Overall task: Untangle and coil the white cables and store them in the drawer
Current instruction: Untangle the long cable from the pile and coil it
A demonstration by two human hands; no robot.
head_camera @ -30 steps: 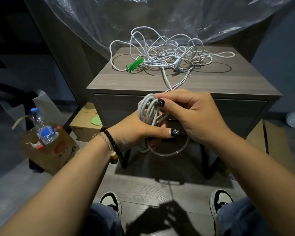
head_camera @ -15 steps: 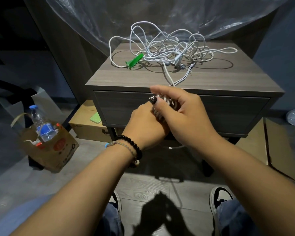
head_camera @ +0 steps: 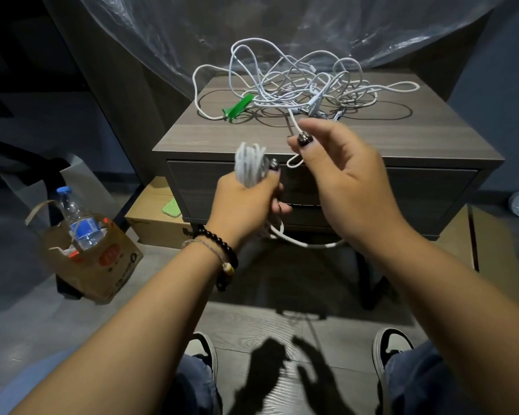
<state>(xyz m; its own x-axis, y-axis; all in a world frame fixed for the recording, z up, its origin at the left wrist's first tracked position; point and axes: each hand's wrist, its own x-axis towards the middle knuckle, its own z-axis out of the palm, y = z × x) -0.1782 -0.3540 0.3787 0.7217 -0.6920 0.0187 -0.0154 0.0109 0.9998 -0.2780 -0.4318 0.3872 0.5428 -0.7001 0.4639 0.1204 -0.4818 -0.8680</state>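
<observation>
Nightstand tabletop (head_camera: 432, 139) carries the tangled white cables (head_camera: 306, 85), a green clip (head_camera: 237, 107) on one strand at the left; its drawer (head_camera: 402, 199) below looks closed. Left hand (head_camera: 246, 205) is fisted around a cable coil (head_camera: 250, 163), loops upright, one slack loop hanging beneath. Right hand (head_camera: 342, 181) is raised just beside it, thumb and forefinger pinching the strand that runs up into the pile, other fingers loosely curled. My read: mid-wind, most of the tangle not yet done. Do it well by feeding even loops onto the coil, keeping light tension, and stopping to free snags rather than yanking the pile off the edge.
</observation>
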